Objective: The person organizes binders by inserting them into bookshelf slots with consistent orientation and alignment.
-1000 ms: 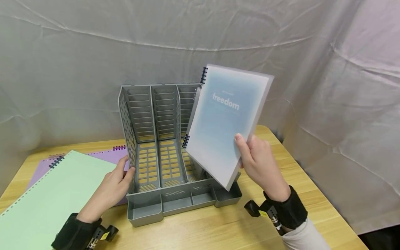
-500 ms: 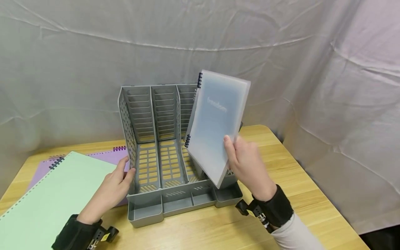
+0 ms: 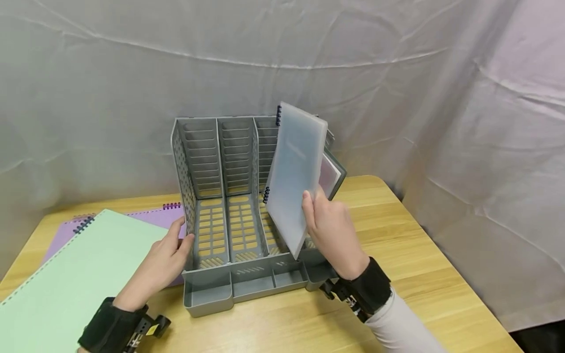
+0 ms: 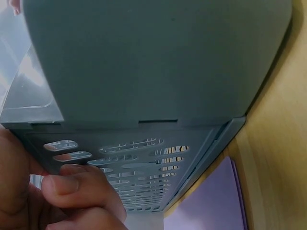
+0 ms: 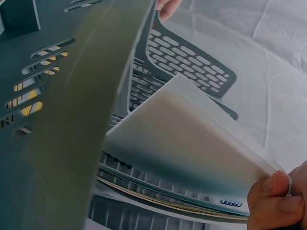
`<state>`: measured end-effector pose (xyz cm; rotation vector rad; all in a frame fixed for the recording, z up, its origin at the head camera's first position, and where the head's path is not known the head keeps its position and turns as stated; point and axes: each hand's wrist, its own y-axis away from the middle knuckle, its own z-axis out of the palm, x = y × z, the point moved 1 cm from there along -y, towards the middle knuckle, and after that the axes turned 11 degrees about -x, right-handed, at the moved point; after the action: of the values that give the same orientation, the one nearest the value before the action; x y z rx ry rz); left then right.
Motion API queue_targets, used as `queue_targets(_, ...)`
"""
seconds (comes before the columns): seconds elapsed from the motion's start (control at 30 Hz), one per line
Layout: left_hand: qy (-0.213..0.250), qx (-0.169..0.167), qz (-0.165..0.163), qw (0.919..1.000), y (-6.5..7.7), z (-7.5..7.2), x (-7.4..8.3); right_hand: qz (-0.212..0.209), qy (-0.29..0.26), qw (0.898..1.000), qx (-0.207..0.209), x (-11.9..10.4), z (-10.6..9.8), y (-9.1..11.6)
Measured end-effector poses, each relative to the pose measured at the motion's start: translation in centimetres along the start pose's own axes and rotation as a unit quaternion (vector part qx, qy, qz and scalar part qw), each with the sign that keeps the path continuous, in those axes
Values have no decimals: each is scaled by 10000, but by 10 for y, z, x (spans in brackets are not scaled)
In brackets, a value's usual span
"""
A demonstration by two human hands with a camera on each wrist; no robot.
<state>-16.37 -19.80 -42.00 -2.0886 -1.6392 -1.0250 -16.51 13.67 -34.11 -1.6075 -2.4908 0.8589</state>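
Observation:
A grey desktop file organizer [image 3: 207,274] with upright dividers and a front tray stands on the table. My left hand [image 3: 165,257] holds the front edge of its left side wall, with fingers and thumb on either side of the slotted panel [image 4: 144,163]. In my right hand [image 3: 328,225] is a spiral notebook [image 3: 293,171] with a frosted cover and blue beneath, pinched at its right edge. The notebook is tilted over the organizer's right part, its dark coil [image 3: 267,194] to the left. In the right wrist view my fingers [image 5: 276,184] grip the notebook's corner.
A light green spiral notebook [image 3: 79,274] lies over a purple one [image 3: 145,216] left of the organizer. Behind the held notebook, a dark-edged book [image 3: 333,174] leans in the organizer's right side. Grey cloth [image 3: 220,59] hangs behind the wooden table [image 3: 419,260].
My right hand has moved left with the frosted notebook, turning its cover more edge-on and lowering it slightly. The dark-edged book now shows behind it. My left hand keeps its hold on the organizer.

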Motion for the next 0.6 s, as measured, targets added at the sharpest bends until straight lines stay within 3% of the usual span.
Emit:
queue_targets(0.23, -79, 56, 0, 10000, 0, -2, 0, -66, 416, 9990, 173, -2, 15, -5)
queue_targets(0.6, -12, 46, 0, 10000, -2, 0, 1, 231, 245, 9993, 130, -1, 24, -9)
